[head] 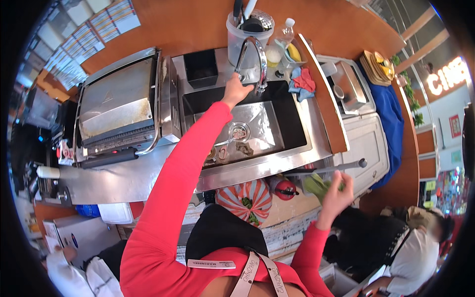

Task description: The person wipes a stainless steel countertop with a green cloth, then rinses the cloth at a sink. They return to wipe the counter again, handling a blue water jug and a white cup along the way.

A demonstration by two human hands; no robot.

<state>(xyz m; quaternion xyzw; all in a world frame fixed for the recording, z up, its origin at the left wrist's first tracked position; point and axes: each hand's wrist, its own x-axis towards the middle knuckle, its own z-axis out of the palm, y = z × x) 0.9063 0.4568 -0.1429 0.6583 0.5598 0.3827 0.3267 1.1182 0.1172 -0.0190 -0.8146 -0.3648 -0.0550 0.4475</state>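
My left hand grips the base of the chrome faucet, around its lever. The faucet's curved spout hangs over the black-walled steel sink. On the sink floor, a metal spoon lies beside the drain, near some wet brown scraps. My right hand is raised to the right, in front of the counter edge. Between its fingers are green leaves, slightly blurred and partly hidden by the hand.
A contact grill stands left of the sink, next to a black bin. Behind are a utensil bucket and a plastic bottle. Cloths lie at right. A striped bag sits below. People stand on both sides.
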